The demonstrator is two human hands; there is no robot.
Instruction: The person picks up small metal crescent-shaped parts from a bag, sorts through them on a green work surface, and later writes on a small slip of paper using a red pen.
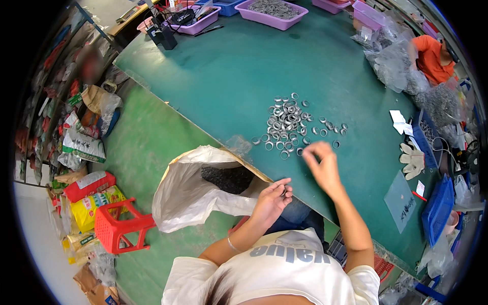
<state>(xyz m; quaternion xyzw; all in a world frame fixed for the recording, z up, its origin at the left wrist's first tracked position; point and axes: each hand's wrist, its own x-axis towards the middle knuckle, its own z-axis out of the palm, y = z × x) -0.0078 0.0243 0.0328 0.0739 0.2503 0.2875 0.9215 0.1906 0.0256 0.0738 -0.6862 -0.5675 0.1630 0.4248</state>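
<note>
A loose pile of grey metal rings lies on the green table, with single rings scattered round its edges. My right hand is over the table at the near side of the pile, its curved fingertips close to a ring. Motion blurs those fingers, and whether they grip anything is unclear. At the table's near edge, my left hand is closed with a small metal ring between its fingers. Beside it, a white woven sack gapes at the table edge, with dark small pieces inside.
Purple trays stand along the far edge. Bags of metal parts, a glove and a blue basket line the right side. Left of the sack is a red stool on the green floor. A person in orange is at the far right.
</note>
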